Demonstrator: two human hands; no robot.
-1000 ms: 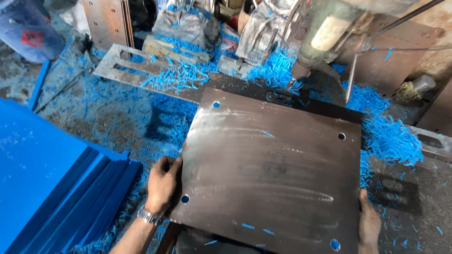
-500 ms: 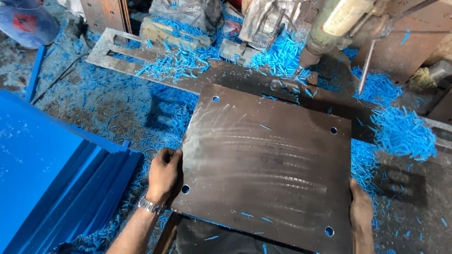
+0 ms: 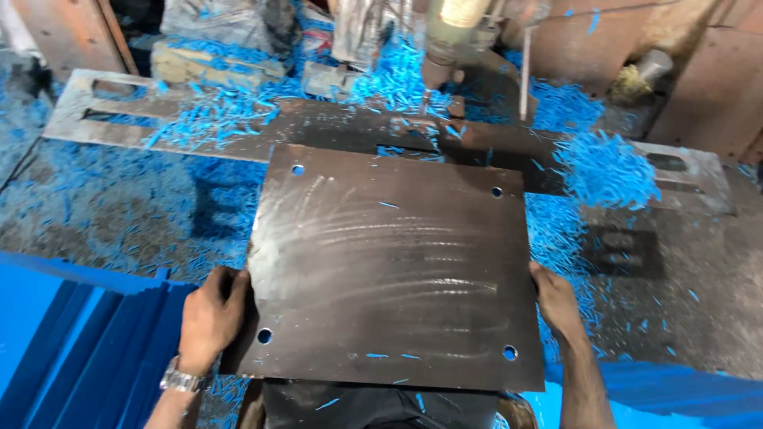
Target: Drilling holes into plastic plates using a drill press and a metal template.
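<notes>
Square dark metal plate [image 3: 393, 266], scuffed and shiny, one round hole near each corner, held flat over a gritty tabletop [image 3: 683, 286] just below the drill bit [image 3: 425, 99]; left hand [image 3: 208, 318] in a closed grip on its left edge, right hand [image 3: 556, 298] clasping its right edge; curly blue plastic shavings [image 3: 608, 167] heaped around; smooth blue sheets [image 3: 71, 349] stacked at left

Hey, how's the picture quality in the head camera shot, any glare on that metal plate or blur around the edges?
Head view: pale curved streaks of glare cross the middle of the dark metal plate; the left hand and right hand at its side edges look fairly sharp; the drill head at the top is soft and cut off; the blue shavings are bright and saturated; straight edges bow slightly, wide-angle style.
</notes>
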